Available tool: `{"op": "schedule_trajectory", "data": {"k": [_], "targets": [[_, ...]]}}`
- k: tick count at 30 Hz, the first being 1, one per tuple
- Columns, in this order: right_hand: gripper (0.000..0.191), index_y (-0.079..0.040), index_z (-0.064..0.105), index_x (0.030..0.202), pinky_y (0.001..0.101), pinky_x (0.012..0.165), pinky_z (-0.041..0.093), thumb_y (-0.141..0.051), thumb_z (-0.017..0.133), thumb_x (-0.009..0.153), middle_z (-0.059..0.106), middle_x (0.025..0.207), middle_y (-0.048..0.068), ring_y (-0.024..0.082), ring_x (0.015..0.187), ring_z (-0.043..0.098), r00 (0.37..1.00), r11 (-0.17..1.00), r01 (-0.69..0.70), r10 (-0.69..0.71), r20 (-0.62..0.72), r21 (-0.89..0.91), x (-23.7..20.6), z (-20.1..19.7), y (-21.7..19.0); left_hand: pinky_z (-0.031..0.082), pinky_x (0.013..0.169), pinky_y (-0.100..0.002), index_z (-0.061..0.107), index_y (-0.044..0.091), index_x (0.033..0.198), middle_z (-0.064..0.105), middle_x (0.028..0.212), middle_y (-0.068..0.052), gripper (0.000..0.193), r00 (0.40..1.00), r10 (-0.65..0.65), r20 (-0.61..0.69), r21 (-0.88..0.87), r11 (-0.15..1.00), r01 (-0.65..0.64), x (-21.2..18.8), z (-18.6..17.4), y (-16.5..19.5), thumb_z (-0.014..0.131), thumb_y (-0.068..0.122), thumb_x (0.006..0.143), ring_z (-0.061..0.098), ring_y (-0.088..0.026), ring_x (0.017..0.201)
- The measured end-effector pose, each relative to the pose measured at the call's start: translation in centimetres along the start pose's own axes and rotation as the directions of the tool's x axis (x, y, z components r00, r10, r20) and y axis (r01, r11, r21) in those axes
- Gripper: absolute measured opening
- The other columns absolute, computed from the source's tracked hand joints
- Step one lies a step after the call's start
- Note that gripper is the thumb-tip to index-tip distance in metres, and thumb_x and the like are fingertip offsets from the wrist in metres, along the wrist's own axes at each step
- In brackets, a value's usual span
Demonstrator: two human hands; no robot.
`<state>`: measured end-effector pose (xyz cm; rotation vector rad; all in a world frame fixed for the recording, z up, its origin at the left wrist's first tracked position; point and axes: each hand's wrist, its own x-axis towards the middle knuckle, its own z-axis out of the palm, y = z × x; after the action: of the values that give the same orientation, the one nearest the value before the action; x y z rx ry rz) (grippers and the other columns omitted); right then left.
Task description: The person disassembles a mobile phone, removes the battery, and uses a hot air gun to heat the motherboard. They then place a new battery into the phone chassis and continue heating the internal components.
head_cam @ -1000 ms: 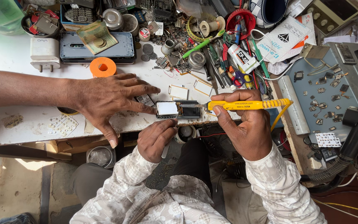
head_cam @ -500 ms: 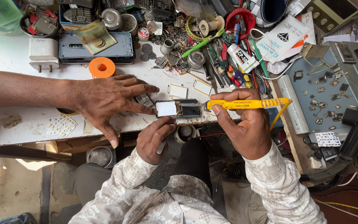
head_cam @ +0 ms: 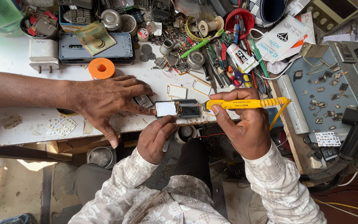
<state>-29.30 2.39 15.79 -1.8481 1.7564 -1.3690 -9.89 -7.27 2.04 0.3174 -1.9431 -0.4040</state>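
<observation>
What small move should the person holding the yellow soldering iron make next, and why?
Probably ease the soldering iron tip onto the small circuit board: the right hand aims it at the board's edge, the left hand steadies the board, and another person's hand rests close beside.

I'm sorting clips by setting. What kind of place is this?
Most likely a small electronics or phone repair bench. The right hand holds a yellow soldering iron to a small opened device steadied by the left hand; loose parts and hand tools crowd the worn white worktop.
</observation>
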Motion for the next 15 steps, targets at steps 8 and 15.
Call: {"op": "schedule_trajectory", "data": {"k": [8,15], "targets": [[0.030,-0.001,0.044,0.116,0.0310,0.098,0.057,0.005,0.068,0.098,0.073,0.119,0.019,0.020,0.108,0.072,1.000,1.000,-0.028,0.028,-0.005,0.010,0.02,-0.11,0.16,0.061,0.079,-0.039,0.061,-0.005,0.112,0.069,0.118,-0.022,0.028,0.999,0.023,-0.030,-0.005,1.000,-0.023,0.08,0.37,-0.22,0.072,-0.002,0.086,0.073,-0.033,0.100],[0.030,-0.001,0.043,0.118,0.0304,0.096,0.058,0.004,0.066,0.099,0.071,0.121,0.021,0.020,0.109,0.071,0.998,0.996,-0.059,0.060,-0.004,0.070,-0.04,-0.37,0.32,0.061,0.077,-0.039,0.060,-0.005,0.111,0.069,0.115,-0.021,0.027,0.998,0.038,-0.051,-0.008,0.999,-0.038,-0.05,0.50,-0.38,0.073,-0.002,0.087,0.073,-0.033,0.098]]}}
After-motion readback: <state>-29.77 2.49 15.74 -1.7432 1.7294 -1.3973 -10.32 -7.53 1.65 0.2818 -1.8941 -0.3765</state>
